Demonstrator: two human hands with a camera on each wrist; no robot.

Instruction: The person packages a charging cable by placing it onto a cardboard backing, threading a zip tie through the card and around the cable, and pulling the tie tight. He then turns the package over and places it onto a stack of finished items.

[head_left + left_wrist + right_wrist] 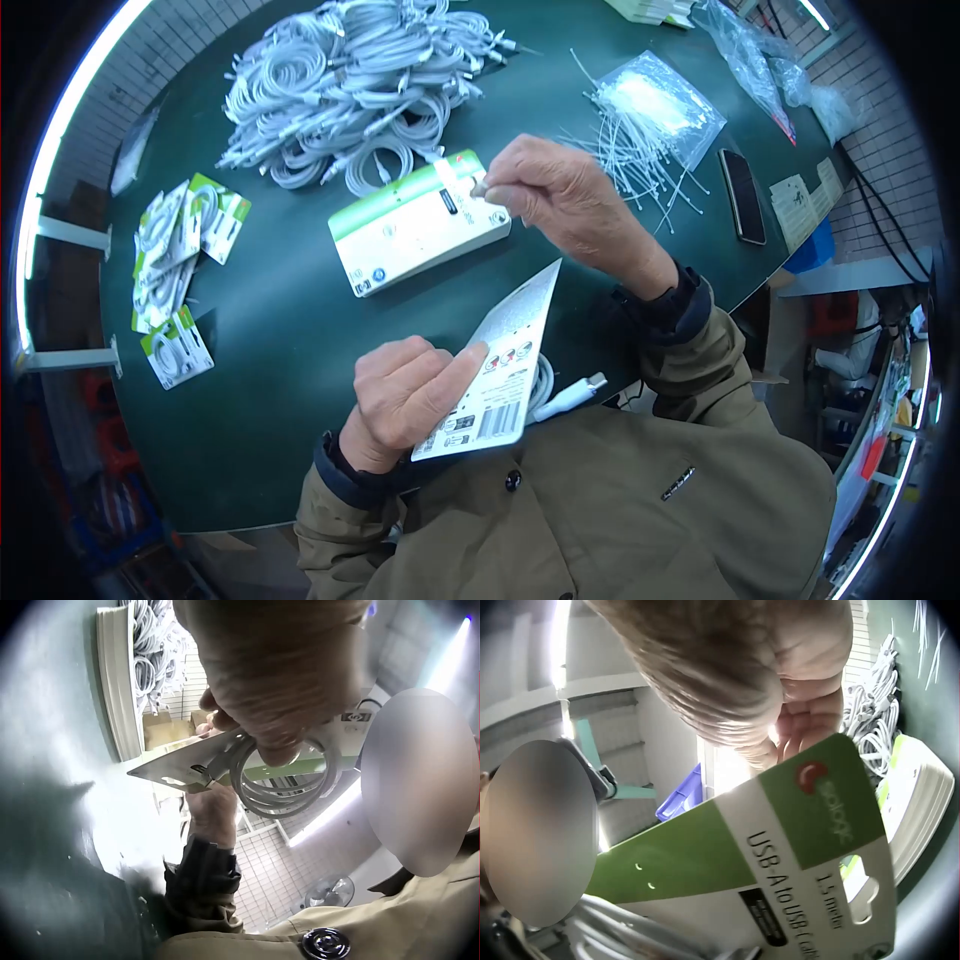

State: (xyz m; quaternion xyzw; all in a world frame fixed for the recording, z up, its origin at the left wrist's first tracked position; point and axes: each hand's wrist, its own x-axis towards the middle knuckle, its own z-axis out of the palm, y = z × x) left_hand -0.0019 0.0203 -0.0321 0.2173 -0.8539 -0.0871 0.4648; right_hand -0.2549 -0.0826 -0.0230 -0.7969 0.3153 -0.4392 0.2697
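My left hand [410,395] grips a printed cable card [505,365] by its edge, thumb on the printed back. A grey coiled cable [247,787] lies against the card's other face; its white connector [570,398] sticks out beyond the card. In the right wrist view the card's green-and-white front [810,847] reads "USB-A to USB-C", with a hanging slot. My right hand [565,195] is held over the right end of a stack of cards [420,235], thumb and forefinger pinched together. A small greyish piece shows at those fingertips; what it is I cannot tell.
A large heap of grey cables [350,90] lies at the back. Several carded cables [175,260] are at the left. White cable ties [640,150] spill from a clear bag [690,110] at the right, near a phone [741,197].
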